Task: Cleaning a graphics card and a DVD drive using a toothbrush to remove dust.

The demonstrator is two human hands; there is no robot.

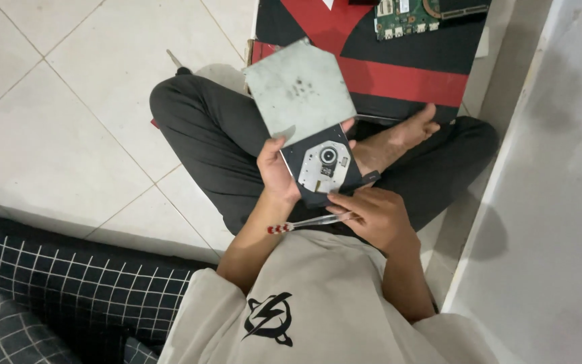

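My left hand (275, 170) grips a slim optical disc drive (308, 108) by its left edge, above my crossed legs. The drive has a grey metal casing and a black tray (323, 168) pulled partly out, showing the round spindle and lens. My right hand (372, 214) rests at the tray's near end, fingers touching its edge, and holds a thin screwdriver (308, 222) with a clear handle and a red-and-white striped end pointing left.
A black and red mat (399, 67) lies on the tiled floor ahead, with a green circuit board (405, 17) on its far edge. A white wall panel (547, 182) rises at right. A dark checked cushion (55, 283) lies at lower left.
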